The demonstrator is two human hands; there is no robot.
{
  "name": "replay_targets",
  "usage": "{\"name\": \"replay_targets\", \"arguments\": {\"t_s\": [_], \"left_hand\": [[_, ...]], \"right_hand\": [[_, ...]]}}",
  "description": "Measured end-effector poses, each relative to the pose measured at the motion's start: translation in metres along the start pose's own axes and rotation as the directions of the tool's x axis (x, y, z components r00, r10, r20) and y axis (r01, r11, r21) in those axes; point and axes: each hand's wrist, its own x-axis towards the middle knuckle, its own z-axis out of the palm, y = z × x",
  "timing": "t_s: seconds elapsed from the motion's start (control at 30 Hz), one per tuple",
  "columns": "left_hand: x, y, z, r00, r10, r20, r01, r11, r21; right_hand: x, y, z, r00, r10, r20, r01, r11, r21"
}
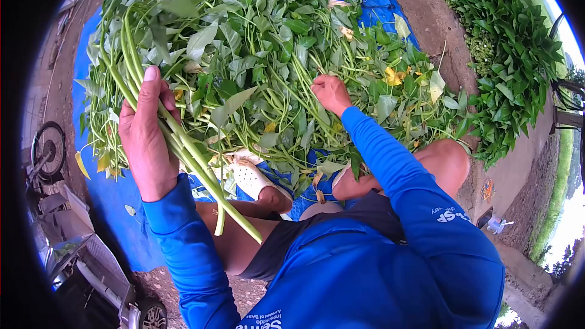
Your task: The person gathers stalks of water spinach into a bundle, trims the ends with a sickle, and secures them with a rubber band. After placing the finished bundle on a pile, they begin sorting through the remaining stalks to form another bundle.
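My left hand [149, 131], raised at the left, is wrapped round a small bunch of water spinach [192, 149]. Its thick green stems slant down towards my lap, and the leafy ends point up and away. My right hand [332, 94] reaches into the big heap of water spinach [244, 42] in front of me. Its fingers are pinched together on a stem among the tangled stalks; the fingertips are partly hidden. Around that hand lie loose stems, green leaves and a few yellowed leaves [393, 76].
A blue tarp [109, 219] lies under the heap. My feet in pale clogs [253, 176] rest at its near edge. More leafy greens [509, 55] are piled at the right. A motorcycle with a sidecar [91, 262] and a bicycle wheel [50, 151] stand at the left.
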Motion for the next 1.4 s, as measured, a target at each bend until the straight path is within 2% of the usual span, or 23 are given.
{"name": "replay_targets", "arguments": {"t_s": [0.13, 0.23, 0.27, 0.37, 0.4, 0.43, 0.5, 0.53, 0.63, 0.7, 0.8, 0.9, 0.93, 1.03, 1.07, 1.17, 1.2, 1.3, 1.33, 1.4], "left_hand": [[-0.007, 0.006, 0.002, 0.999, 0.024, 0.034, -0.023, 1.000, -0.013], [-0.011, 0.004, -0.002, 0.997, 0.023, 0.069, -0.020, 0.999, -0.039], [-0.012, 0.004, -0.001, 0.998, 0.019, 0.053, -0.015, 0.998, -0.064], [-0.016, 0.003, -0.007, 0.997, 0.046, 0.062, -0.041, 0.996, -0.076], [-0.016, 0.001, -0.012, 0.996, 0.049, 0.074, -0.044, 0.997, -0.068], [-0.017, 0.001, -0.016, 0.995, 0.059, 0.075, -0.053, 0.996, -0.068], [-0.020, 0.001, -0.022, 0.994, 0.077, 0.083, -0.072, 0.995, -0.069], [-0.020, 0.000, -0.026, 0.992, 0.087, 0.089, -0.080, 0.994, -0.076], [-0.024, 0.002, -0.034, 0.993, 0.094, 0.078, -0.086, 0.991, -0.101], [-0.028, 0.004, -0.040, 0.991, 0.105, 0.083, -0.094, 0.988, -0.121], [-0.032, 0.002, -0.049, 0.991, 0.082, 0.102, -0.066, 0.986, -0.155], [-0.037, 0.002, -0.049, 0.990, 0.075, 0.119, -0.050, 0.979, -0.199], [-0.037, 0.002, -0.049, 0.989, 0.095, 0.112, -0.074, 0.981, -0.180], [-0.047, -0.001, -0.043, 0.985, 0.099, 0.141, -0.072, 0.980, -0.184], [-0.050, -0.002, -0.042, 0.985, 0.092, 0.144, -0.066, 0.982, -0.179], [-0.053, -0.004, -0.041, 0.986, 0.086, 0.140, -0.059, 0.981, -0.185], [-0.055, -0.006, -0.040, 0.986, 0.078, 0.149, -0.050, 0.982, -0.182], [-0.059, -0.009, -0.038, 0.982, 0.069, 0.175, -0.036, 0.982, -0.187], [-0.059, -0.011, -0.036, 0.985, 0.064, 0.158, -0.034, 0.982, -0.186], [-0.061, -0.013, -0.033, 0.983, 0.057, 0.175, -0.027, 0.986, -0.165]], "right_hand": [[0.001, 0.006, -0.001, 0.999, 0.002, -0.032, -0.008, 0.986, -0.168], [-0.009, -0.021, -0.016, 0.995, -0.080, 0.052, 0.091, 0.965, -0.245], [-0.015, -0.040, -0.027, 0.997, -0.016, 0.075, 0.042, 0.936, -0.350], [-0.009, -0.041, -0.031, 0.971, -0.167, -0.169, 0.119, 0.957, -0.263], [-0.004, -0.038, -0.035, 0.972, -0.139, -0.188, 0.098, 0.972, -0.213], [0.001, -0.043, -0.044, 0.996, -0.036, -0.077, 0.020, 0.979, -0.201], [0.008, -0.054, -0.067, 0.975, 0.174, 0.142, -0.143, 0.968, -0.207], [-0.006, -0.078, -0.085, 0.913, 0.293, 0.284, -0.285, 0.956, -0.071], [-0.030, -0.107, -0.131, 0.947, 0.140, 0.288, -0.221, 0.937, 0.270], [-0.070, -0.144, -0.165, 0.965, 0.101, 0.241, -0.217, 0.823, 0.524], [-0.113, -0.162, -0.198, 0.975, -0.067, 0.210, -0.109, 0.678, 0.727], [-0.123, -0.150, -0.197, 0.980, 0.018, 0.197, -0.139, 0.774, 0.618], [-0.134, -0.155, -0.198, 0.964, -0.114, 0.242, -0.109, 0.658, 0.745], [-0.136, -0.152, -0.190, 0.973, -0.008, 0.229, -0.173, 0.627, 0.759], [-0.124, -0.133, -0.186, 0.978, -0.028, 0.204, -0.145, 0.612, 0.778], [-0.140, -0.143, -0.168, 0.994, 0.104, -0.036, -0.042, 0.663, 0.748], [-0.132, -0.124, -0.165, 0.997, 0.063, -0.054, -0.003, 0.683, 0.730], [-0.127, -0.100, -0.176, 0.964, 0.092, 0.250, -0.262, 0.505, 0.823], [-0.124, -0.091, -0.180, 0.914, -0.061, 0.402, -0.351, 0.380, 0.856], [-0.141, -0.089, -0.178, 0.927, -0.113, 0.357, -0.299, 0.349, 0.888]]}}
